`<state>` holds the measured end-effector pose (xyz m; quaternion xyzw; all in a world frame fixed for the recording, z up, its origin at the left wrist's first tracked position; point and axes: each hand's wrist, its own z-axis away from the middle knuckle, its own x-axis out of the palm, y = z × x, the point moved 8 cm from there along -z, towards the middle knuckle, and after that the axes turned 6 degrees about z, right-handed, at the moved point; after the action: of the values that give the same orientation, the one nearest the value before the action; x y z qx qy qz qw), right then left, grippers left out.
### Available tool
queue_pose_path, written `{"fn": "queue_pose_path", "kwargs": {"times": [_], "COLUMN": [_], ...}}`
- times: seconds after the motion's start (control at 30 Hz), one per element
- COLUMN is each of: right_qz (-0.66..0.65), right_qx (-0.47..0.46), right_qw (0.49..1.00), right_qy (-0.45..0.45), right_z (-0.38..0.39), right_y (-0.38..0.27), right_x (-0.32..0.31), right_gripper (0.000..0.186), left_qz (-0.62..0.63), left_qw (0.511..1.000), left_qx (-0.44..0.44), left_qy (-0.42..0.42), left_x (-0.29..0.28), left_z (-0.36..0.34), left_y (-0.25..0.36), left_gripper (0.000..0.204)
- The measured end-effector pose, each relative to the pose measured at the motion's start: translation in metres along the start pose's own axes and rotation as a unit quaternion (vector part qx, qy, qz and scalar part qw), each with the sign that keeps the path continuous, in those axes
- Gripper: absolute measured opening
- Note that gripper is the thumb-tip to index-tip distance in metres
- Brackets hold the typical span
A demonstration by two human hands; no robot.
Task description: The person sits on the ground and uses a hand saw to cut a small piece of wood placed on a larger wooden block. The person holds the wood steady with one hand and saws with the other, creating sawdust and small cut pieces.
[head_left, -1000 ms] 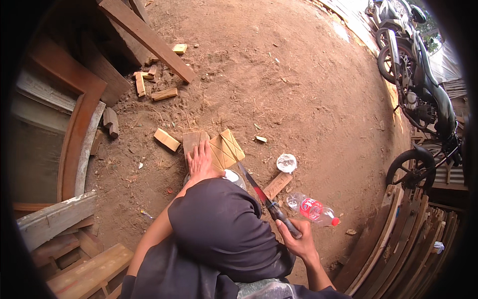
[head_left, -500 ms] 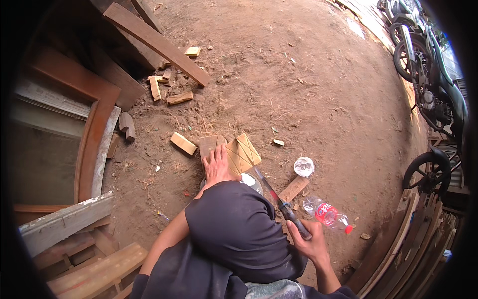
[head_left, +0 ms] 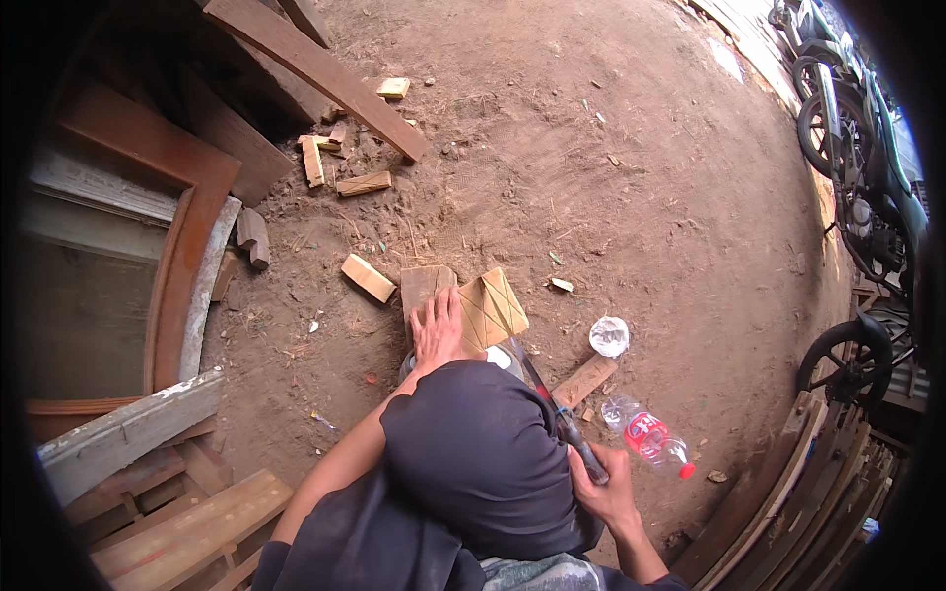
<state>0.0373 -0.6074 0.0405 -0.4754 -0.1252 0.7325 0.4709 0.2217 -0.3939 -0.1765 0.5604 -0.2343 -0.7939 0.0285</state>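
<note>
Head view: a pale wood block (head_left: 493,303), cross-lined, at the right edge of a brown board (head_left: 425,281); left hand (head_left: 439,333) spread on that board, right hand (head_left: 606,485) clamped round a bladed tool (head_left: 545,392); block's underside hidden.

Dirt ground (head_left: 670,217), plastic bottle (head_left: 647,434), wood block (head_left: 369,278)

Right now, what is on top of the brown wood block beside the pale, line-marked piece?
The left hand rests on the brown wood block, its far end uncovered. The surface beneath the hand cannot be seen.
</note>
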Motion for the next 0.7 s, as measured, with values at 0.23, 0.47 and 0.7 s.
{"fn": "queue_pose_path", "kwargs": {"times": [0.23,0.47,0.7], "right_qz": [0.017,0.034,0.007], "right_qx": [-0.019,0.023,-0.008], "right_qw": [1.0,0.998,1.0], "right_qy": [-0.011,-0.044,-0.009], "right_z": [-0.008,0.018,-0.04], "right_y": [-0.007,-0.015,-0.012], "right_x": [0.0,-0.025,0.012], "right_gripper": [0.038,0.036,0.034], "left_qz": [-0.009,-0.003,0.024], "left_qw": [0.999,1.0,0.999], "left_qx": [-0.03,-0.027,-0.028], "left_qy": [-0.025,-0.014,-0.007], "left_x": [-0.008,-0.006,-0.013], "left_z": [0.002,0.0,0.002], "left_y": [-0.01,-0.008,-0.011], "left_gripper": [0.148,0.149,0.146]}}
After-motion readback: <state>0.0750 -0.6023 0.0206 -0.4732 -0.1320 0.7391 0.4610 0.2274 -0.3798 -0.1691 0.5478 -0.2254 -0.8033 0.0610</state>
